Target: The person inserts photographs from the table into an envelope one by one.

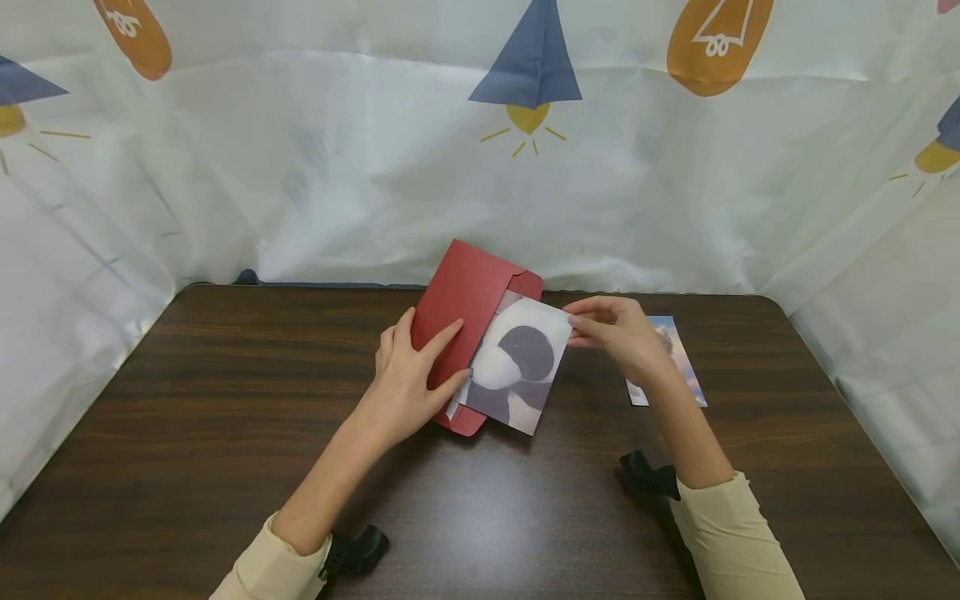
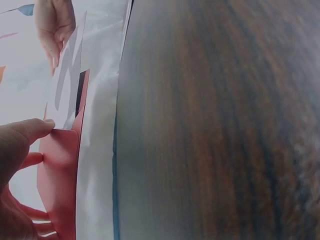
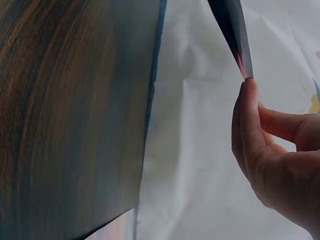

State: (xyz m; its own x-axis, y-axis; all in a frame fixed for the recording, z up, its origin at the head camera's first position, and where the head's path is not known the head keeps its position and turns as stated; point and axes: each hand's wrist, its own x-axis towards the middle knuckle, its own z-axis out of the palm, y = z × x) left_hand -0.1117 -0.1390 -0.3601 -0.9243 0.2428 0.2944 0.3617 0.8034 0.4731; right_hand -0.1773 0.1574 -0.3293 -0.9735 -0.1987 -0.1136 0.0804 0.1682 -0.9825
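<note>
A red envelope [image 1: 459,292] is at the middle of the table, tilted, its open side facing right. My left hand [image 1: 408,375] holds it from the left, index finger across its front and thumb at the opening beside the card. In the left wrist view the thumb lies at the edge where the envelope [image 2: 60,155] meets the card. A grey-and-white picture card [image 1: 525,350] sits partly inside the envelope, most of it outside. My right hand [image 1: 618,333] pinches the card's upper right corner between thumb and fingers. The right wrist view shows the card [image 3: 244,45] nearly edge-on.
Another card [image 1: 678,358], blue and pink, lies on the dark wood table [image 1: 225,400], partly behind my right forearm. A white cloth [image 1: 337,183] with printed lamps hangs along the table's far edge. Black wrist devices [image 1: 360,550] are on both arms.
</note>
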